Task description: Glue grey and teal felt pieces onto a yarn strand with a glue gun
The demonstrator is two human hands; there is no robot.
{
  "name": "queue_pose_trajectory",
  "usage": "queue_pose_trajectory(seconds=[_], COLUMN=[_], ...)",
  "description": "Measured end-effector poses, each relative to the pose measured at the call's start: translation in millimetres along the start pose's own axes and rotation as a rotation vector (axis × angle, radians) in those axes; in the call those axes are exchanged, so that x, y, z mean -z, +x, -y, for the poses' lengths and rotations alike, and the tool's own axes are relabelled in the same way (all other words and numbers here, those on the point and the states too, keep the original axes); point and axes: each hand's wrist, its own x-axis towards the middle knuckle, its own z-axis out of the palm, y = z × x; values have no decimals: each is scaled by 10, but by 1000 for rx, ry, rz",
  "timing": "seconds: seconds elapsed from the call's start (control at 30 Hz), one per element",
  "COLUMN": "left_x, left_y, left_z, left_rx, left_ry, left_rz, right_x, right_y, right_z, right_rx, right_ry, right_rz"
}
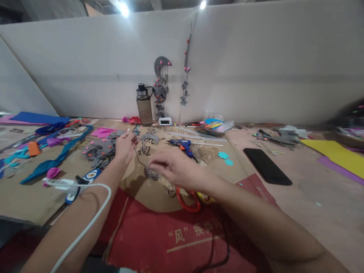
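My left hand [126, 146] is raised over the cardboard, thumb and fingers pinching a thin dark cord [139, 158]. That cord runs down to a loose coil [151, 173] on the cardboard. Beside the coil is my right hand [173, 167], its fingers bent together and pointing left; what they hold, if anything, is hidden. Under the right wrist lie scissors with red handles [189, 201], partly covered. A grey curved felt piece [150, 138] with small hanging parts lies just beyond the hands. Grey felt pieces with pink and orange dots [101, 149] are heaped left of my left hand.
A blue glue gun [182, 144] lies behind my right hand. A bottle [144, 108] stands against the white partition [99, 76], where finished-looking grey felt hangings [161, 81] hang. To the right is a black phone [267, 166]. A white cable [98, 185] crosses my left forearm.
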Motion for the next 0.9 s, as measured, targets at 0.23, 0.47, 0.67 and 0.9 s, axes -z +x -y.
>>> queue_pose_trajectory(seconds=[0.23, 0.47, 0.67, 0.9], left_x=[-86, -175, -209, -203], left_y=[-58, -178, -261, -276], left_z=[-33, -31, -10, -17], left_rx=[-26, -14, 108, 217], left_ry=[-23, 41, -4, -44], left_rz=[30, 83, 111, 63], right_x=[268, 210, 152, 40], right_y=[-6, -226, -186, 18], right_z=[-563, -1362, -1463, -1098], right_rx=[-334, -826, -845, -580], right_ry=[-281, -434, -316, 248], right_rz=[-173, -231, -321, -612])
